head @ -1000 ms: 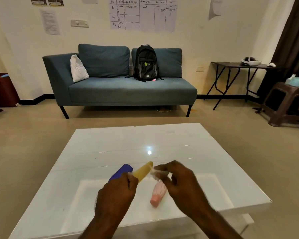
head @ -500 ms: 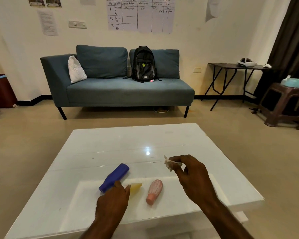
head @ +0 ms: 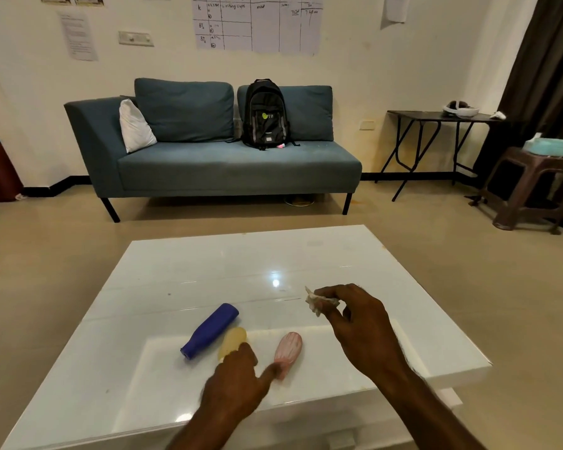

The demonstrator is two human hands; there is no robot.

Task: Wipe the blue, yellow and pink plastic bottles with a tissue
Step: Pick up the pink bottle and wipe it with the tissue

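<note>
- Three small plastic bottles lie on their sides near the front of the glossy white table: a blue plastic bottle on the left, a pale yellow plastic bottle just beside it, and a ribbed pink plastic bottle a little apart on the right.
- They look light and stiff, I'd guess empty. On that shiny top they would likely roll or skid, so each is best taken round its wider body.
- The left hand hovers low over the yellow and pink bottles, fingers loosely spread, index tip at the pink one's neck; it has hold of nothing that I can see.
- The right hand is raised over the table, pinching a crumpled white tissue between thumb and fingertips.
- The tissue is soft and thin and would tear if dragged hard.
- The yellow bottle's neck end is hidden behind the left hand, and whether that finger really touches the pink bottle is hard to tell.
</note>
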